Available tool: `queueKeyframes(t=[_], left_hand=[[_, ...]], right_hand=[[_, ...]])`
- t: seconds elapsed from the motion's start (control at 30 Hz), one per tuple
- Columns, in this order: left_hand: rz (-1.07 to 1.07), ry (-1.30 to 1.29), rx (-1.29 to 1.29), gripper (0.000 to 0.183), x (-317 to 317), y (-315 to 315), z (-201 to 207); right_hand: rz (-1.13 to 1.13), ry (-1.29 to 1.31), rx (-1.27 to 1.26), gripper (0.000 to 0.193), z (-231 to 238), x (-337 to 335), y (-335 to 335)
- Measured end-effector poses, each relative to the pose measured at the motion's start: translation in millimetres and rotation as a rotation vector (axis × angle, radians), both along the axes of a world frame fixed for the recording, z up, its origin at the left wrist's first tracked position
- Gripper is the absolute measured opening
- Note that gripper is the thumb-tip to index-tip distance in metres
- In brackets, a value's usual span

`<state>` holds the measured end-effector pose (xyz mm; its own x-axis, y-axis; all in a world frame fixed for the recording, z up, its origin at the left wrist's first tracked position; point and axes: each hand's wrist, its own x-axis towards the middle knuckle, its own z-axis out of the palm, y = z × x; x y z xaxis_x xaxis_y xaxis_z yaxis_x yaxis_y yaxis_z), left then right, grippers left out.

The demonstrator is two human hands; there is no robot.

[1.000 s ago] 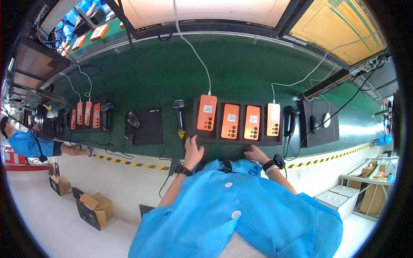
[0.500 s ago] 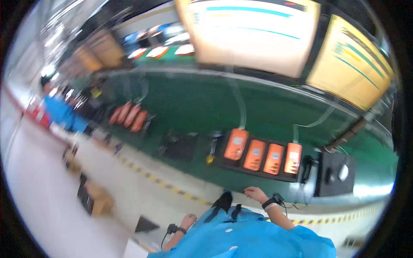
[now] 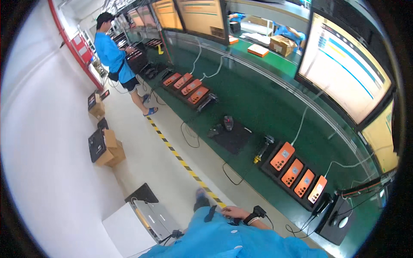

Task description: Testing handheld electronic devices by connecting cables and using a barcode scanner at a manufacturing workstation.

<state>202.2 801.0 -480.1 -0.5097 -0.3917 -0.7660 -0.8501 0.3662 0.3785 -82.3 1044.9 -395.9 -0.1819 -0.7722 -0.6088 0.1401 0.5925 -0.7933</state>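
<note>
In front of my blue smock, my right hand point(image 3: 234, 212) hangs at waist height beside the bench, its fingers loosely bent and nothing visible in them. A black device is strapped to that wrist. Of my left arm only a black wrist device point(image 3: 177, 233) shows by the smock's edge; the hand itself is hidden. Nearest to my right hand on the green bench, a black tray point(image 3: 266, 169) carries several orange phones point(image 3: 292, 171), back side up, some with white cables. A black-and-yellow tool point(image 3: 263, 149) lies beside that tray.
A co-worker point(image 3: 112, 53) in blue stands at the bench farther left. Another tray holds orange phones point(image 3: 190, 87). A scanner point(image 3: 228, 123) rests on a black mat. Monitors point(image 3: 348, 64) line the bench. Cardboard boxes point(image 3: 112, 148) and a white cabinet point(image 3: 129, 228) stand on the floor; cables hang off the bench edge.
The view has swung left along the bench, bringing the co-worker and aisle into clearer sight. My right hand is now closer to my body, and my left hand has gone out of sight.
</note>
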Motion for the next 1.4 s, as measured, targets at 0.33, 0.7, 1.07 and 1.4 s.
queueKeyframes(t=[0.33, 0.7, 1.07, 1.4], left_hand=[[0.205, 0.141, -0.052, 0.031, 14, -119, -28], [0.204, 0.256, 0.024, 0.038, -66, -264, -48], [0.209, -0.058, -0.070, 0.047, -133, -445, -74], [0.062, 0.373, 0.046, 0.034, -341, -613, 0]], right_hand=[[0.197, 0.224, 0.024, 0.047, -54, -59, -193], [0.119, 0.053, -0.088, 0.031, 3, -100, -420], [-0.492, 0.230, -0.238, 0.043, -15, -250, -561], [-0.734, 0.367, -0.111, 0.051, 18, -330, -637]])
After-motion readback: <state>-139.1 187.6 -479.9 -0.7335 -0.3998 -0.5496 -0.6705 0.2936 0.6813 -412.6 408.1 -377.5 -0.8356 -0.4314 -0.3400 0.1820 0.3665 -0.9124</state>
